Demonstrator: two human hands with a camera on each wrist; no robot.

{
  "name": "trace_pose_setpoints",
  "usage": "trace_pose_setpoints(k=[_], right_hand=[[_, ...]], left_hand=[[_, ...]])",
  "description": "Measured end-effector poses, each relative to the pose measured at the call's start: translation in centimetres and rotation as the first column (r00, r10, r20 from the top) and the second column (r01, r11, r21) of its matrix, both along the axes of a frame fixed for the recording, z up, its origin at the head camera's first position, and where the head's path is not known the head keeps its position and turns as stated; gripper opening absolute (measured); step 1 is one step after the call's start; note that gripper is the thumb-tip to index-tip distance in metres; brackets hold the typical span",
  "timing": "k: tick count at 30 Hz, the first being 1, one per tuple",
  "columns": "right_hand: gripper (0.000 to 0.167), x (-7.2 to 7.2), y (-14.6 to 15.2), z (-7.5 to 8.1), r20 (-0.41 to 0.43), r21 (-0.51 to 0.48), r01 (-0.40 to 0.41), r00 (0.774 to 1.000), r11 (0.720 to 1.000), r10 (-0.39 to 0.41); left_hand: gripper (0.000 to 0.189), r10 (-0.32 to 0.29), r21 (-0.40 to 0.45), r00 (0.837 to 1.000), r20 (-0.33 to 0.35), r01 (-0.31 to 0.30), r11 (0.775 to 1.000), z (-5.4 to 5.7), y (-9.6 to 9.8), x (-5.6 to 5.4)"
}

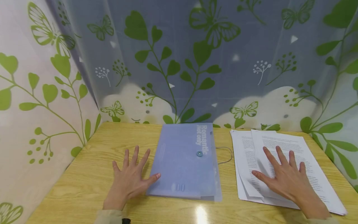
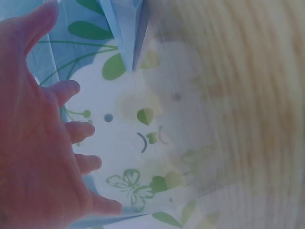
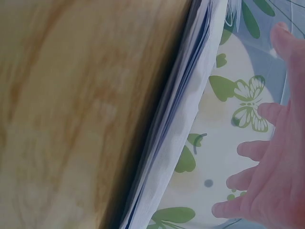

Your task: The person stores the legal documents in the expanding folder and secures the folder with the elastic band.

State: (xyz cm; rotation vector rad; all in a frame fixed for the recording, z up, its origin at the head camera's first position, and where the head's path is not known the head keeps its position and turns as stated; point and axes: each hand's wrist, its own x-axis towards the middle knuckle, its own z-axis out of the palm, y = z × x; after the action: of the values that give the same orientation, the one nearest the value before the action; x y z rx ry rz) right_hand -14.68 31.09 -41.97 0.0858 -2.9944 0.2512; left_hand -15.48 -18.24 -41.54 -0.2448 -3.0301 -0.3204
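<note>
A translucent blue document folder [image 1: 181,161] lies flat on the wooden table, with a round button [image 1: 199,153] and a loop of cord [image 1: 230,155] at its right side. My left hand [image 1: 130,179] is spread palm down left of it, the thumb over the folder's lower left edge; whether it touches cannot be told. On the right lies a stack of printed paper sheets [image 1: 310,155], the upper ones askew. Over this stack my right hand [image 1: 291,179] is spread, holding nothing; the right wrist view shows the hand [image 3: 271,171] apart from the stack's edge [image 3: 181,105].
The wooden table [image 1: 84,180] reaches back to a curtain [image 1: 173,62] printed with green leaves and butterflies. More of this cloth hangs at the left and right sides. A dark band [image 1: 126,221] shows at the left wrist.
</note>
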Motion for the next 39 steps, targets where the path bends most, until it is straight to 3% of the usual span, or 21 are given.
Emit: trace_pose_setpoints(k=[17,24,33,39], right_hand=[[0.100,0.2,-0.2,0.1,0.050,-0.023,-0.009,0.999,1.000,0.011],[0.097,0.2,-0.5,-0.1,0.034,-0.041,-0.042,0.998,0.998,0.044],[0.087,-0.3,-1.9,0.3,0.014,-0.121,-0.162,0.986,0.979,0.165],[0.079,-0.9,-3.0,0.3,-0.047,-0.119,-0.264,0.964,0.957,0.261]], left_hand=[[0.093,0.006,0.017,1.000,0.007,-0.007,1.000,0.1,-0.2,-0.2],[0.093,-0.007,0.036,1.000,0.020,0.006,0.999,0.0,-0.2,-0.2],[0.087,-0.099,0.115,0.995,-0.030,0.102,0.988,0.1,0.5,-0.8],[0.084,-0.173,0.172,0.985,-0.006,0.172,0.970,0.3,1.7,-1.3]])
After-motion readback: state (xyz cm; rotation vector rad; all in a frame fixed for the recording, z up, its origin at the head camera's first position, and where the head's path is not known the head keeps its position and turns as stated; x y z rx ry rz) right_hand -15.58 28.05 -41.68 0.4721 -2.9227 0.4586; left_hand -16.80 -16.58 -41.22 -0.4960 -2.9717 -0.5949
